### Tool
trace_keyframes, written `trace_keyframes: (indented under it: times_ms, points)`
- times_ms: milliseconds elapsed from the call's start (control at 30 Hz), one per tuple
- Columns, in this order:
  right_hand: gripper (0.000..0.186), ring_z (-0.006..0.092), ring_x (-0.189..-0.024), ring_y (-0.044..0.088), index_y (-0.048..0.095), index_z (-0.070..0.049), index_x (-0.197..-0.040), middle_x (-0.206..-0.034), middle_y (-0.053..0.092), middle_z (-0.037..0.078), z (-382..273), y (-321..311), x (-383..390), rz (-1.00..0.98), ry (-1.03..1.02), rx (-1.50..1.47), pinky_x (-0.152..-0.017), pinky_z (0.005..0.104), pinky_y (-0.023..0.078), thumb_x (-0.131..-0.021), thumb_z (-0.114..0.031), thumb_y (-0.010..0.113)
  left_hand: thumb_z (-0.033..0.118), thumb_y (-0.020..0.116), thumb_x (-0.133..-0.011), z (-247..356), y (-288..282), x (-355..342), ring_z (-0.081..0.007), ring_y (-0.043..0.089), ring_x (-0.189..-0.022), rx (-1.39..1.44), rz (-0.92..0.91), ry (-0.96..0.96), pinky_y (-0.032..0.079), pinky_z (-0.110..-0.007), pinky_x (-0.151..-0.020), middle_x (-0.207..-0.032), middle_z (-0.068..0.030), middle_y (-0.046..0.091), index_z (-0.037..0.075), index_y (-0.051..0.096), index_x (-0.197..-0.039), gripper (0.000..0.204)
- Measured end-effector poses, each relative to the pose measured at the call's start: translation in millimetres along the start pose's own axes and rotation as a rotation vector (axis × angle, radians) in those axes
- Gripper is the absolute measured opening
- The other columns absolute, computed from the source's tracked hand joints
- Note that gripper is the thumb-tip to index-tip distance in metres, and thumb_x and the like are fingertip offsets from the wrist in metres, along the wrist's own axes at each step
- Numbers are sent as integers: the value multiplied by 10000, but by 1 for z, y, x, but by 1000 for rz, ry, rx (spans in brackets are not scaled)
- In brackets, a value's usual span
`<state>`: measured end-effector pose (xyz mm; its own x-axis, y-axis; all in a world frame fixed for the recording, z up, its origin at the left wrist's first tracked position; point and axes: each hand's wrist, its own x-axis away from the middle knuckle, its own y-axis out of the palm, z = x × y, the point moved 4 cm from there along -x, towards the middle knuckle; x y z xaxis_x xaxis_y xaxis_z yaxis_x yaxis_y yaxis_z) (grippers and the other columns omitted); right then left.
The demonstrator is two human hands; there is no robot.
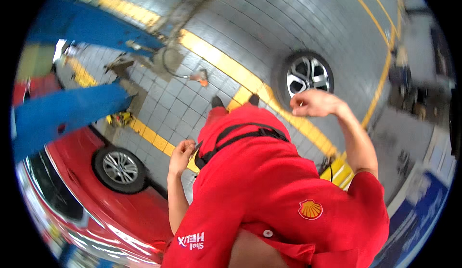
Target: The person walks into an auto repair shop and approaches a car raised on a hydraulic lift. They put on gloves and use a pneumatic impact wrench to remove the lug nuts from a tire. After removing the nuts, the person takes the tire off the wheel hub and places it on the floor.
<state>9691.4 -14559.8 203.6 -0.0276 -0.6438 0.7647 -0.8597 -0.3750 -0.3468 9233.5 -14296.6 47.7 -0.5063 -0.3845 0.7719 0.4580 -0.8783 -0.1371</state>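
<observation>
My left hand [182, 155] hangs beside my hip, fingers loosely bent and nothing visible in them. Held out in front of me to the right, my right hand [314, 103] has half-curled fingers with a small gap at the thumb; it appears empty. Just beyond it, a wheel with a black tyre and silver-and-black alloy rim [315, 78] is on the floor, apart from the hand as far as the view shows. A grey and orange tool [201, 77] lies ahead of my feet, a thin hose by it. Its exact kind cannot be made out.
To the left is a red car [82, 167] with a silver-rimmed wheel [119, 168]. Blue lift parts [72, 111] extend in from the left. Yellow lines [216, 58] cross the grey tiled floor. A yellow object [339, 172] stands near my right elbow, and dark equipment [400, 77] lies farther right.
</observation>
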Motion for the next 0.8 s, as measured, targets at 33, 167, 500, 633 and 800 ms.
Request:
trace_keyframes:
  times_ms: [33,167,500,633,800]
  points:
    - [380,235,-1005,704,685,-51,-1214,-1096,753,105,31,44,-1,-85,75,-52,-874,382,556,-953,-318,754,145,606,-1063,5,-7,2,-97,617,-918,-6,-44,-12,507,-269,-836,-1058,1,716,3,693,-1220,229]
    - [533,151,-1147,656,611,-4,-1373,-1288,724,78,93,211,51,-320,239,-954,-941,329,552,-951,-298,753,116,551,-1081,27,-2,-17,-86,606,-938,-103,-164,-65,494,-259,-850,-1042,1,705,3,690,-1196,213]
    - [432,102,-955,658,638,-20,-1223,-1089,725,30,70,313,85,-97,107,-1410,-865,292,545,-905,-283,768,197,663,-1049,224,91,-46,-128,633,-1020,-625,-465,206,493,-281,-928,-1115,-34,693,11,682,-1225,257]
    - [442,121,-881,676,641,-53,-1177,-1068,720,33,57,289,98,111,71,-1266,-819,321,548,-851,-276,839,177,724,-984,279,191,-7,-187,672,-1021,-798,-772,513,524,-317,-912,-1109,-94,705,41,714,-1228,280]
    - [446,291,-960,723,621,-68,-1199,-1151,726,113,47,278,96,318,185,-820,-873,401,555,-827,-204,827,244,803,-916,286,257,18,-243,682,-1034,-983,-967,739,545,-369,-902,-1108,-92,702,71,732,-1218,356]
